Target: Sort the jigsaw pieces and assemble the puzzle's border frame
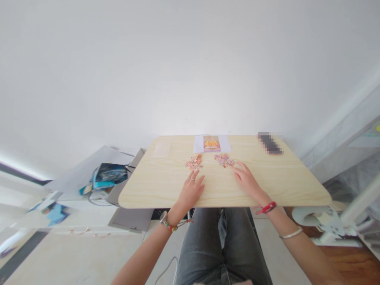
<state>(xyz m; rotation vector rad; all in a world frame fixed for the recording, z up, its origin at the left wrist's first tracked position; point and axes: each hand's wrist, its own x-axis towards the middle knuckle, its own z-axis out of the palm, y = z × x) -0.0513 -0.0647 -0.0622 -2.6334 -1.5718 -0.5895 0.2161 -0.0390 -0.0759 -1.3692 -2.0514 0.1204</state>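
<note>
Two small heaps of what look like jigsaw puzzle pieces lie on the wooden table [166, 186]. The left heap [194, 162] is mostly orange and pink, the right heap [224, 160] more purple. My left hand [191, 189] rests just in front of the left heap, fingers spread and holding nothing. At the near right edge of the purple heap is my right hand [247, 180], its fingers stretched out; a fingertip is close to the pieces, and I cannot tell whether it touches. Behind the heaps lies a white sheet [198, 144] with a printed picture [211, 143] of an orange-yellow figure.
A blurred-out phone-like object [270, 143] lies at the table's back right. A clear flat piece [162, 149] is at the back left. Left of the table stands a box [130, 217] beside a dark blue bag [109, 174]. The wall [190, 71] rises behind the table.
</note>
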